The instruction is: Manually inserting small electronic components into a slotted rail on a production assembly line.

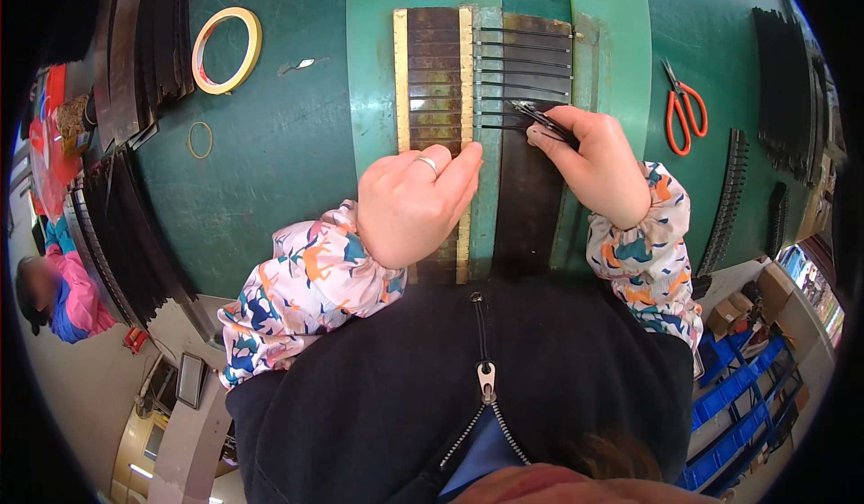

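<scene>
My left hand (418,200), wearing a ring, rests over a dark ribbed panel (434,54) edged by two yellow strips. Its thumb and forefinger are pressed together at the right yellow strip (466,72); anything in that pinch is too small to make out. A bunch of thin black cords (551,124) with pale tips is gripped between the thumb and fingers of my right hand (598,157). Beneath it lies a long dark plate (525,207). Several thin black cords (524,46) lie side by side across the plate, reaching from the right yellow strip to the plate's right edge.
A light green mat (621,18) covers the middle of the dark green table. Left of it are a tape roll (203,52) and a rubber band (191,140). Red-handled scissors (675,121) lie right. Stacked black strips (781,99) line both sides; another person (76,292) is at far left.
</scene>
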Demonstrator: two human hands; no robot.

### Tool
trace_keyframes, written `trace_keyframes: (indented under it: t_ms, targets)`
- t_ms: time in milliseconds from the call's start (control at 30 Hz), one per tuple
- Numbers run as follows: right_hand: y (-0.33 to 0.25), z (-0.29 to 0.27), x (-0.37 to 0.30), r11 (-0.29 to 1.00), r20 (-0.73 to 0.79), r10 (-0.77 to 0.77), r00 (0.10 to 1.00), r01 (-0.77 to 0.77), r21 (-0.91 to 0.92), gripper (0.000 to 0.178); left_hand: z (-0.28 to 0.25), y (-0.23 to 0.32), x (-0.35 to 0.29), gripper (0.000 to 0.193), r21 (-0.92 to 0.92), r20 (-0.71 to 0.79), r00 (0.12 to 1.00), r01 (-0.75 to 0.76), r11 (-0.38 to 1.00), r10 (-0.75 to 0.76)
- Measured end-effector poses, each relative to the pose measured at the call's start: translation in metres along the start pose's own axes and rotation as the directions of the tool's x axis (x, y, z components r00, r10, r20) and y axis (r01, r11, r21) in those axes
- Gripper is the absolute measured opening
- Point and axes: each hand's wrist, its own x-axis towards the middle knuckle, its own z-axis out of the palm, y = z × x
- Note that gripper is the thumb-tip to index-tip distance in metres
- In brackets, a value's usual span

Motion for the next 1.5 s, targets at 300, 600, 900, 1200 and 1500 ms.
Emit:
trace_keyframes:
  t_ms: [300, 600, 900, 1200, 1500]
  targets:
    - [0.0, 0.002, 0.002, 1.0, -0.018, 0.011, 1.0, -0.011, -0.002, 0.015, 0.002, 0.002, 0.002, 0.033, 0.003, 0.038, 0.999, -0.019, 1.0, 0.018]
    - [0.018, -0.045, -0.018, 0.991, 0.003, 0.13, 0.991, -0.13, -0.019, 0.014, 0.004, 0.002, 0.002, 0.047, 0.143, 0.21, 0.978, -0.022, 0.989, -0.009]
    - [-0.013, -0.01, -0.031, 0.969, 0.208, -0.232, 0.95, 0.207, 0.136, 0.016, -0.017, 0.019, 0.016, 0.023, -0.768, 0.501, 0.816, 0.573, 0.286, -0.289]
    - [-0.014, 0.005, -0.034, 0.981, 0.125, 0.005, 0.992, -0.029, 0.191, 0.014, -0.017, 0.022, 0.004, 0.017, -0.633, 0.712, 0.496, 0.759, -0.15, -0.497]
    - [0.002, 0.011, -0.021, 0.999, -0.11, -0.027, 0.994, 0.023, -0.037, 0.013, -0.003, 0.006, -0.01, 0.02, -0.112, -0.058, 0.995, 0.075, 0.991, -0.082]
